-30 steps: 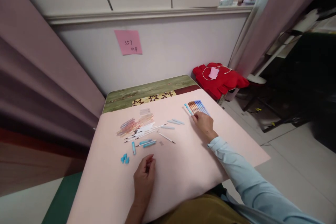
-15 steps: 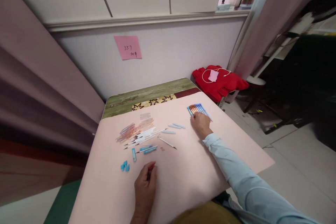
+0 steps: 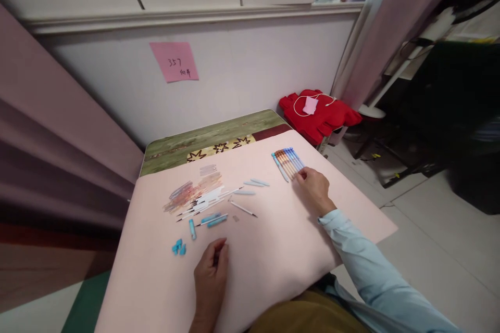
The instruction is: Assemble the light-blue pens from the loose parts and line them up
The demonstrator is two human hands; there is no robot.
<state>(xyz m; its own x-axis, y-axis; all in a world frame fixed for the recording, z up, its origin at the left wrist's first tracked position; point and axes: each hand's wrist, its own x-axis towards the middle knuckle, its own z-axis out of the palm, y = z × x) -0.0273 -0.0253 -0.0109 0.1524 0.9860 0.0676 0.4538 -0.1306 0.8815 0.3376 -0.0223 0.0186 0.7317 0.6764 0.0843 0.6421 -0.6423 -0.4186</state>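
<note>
My right hand point(image 3: 314, 190) bends over the lower right end of a neat row of pens point(image 3: 287, 163). The row runs from teal through brown to blue. Its fingers are closed at the blue pens' ends, and what they grip, if anything, is hidden. Near the front of the table my left hand point(image 3: 211, 270) rests with fingers curled in and nothing visible in them. Beyond it lie blue pen barrels point(image 3: 211, 219), one upright-pointing teal barrel point(image 3: 192, 229), and small blue caps point(image 3: 178, 247). White pen refills point(image 3: 244, 208) with dark tips are spread behind.
Clear and brownish thin parts point(image 3: 191, 192) form a pile at the table's left. Pale blue slim pieces point(image 3: 255, 183) lie mid-table. A pink note point(image 3: 174, 62) sticks to the wall. Red cloth point(image 3: 322, 117) with a white cord is beyond the far right corner.
My right hand has shifted from the left side of the pen row to its lower right end, uncovering the teal and brown pens. My left hand stays curled; the view has tilted slightly.
</note>
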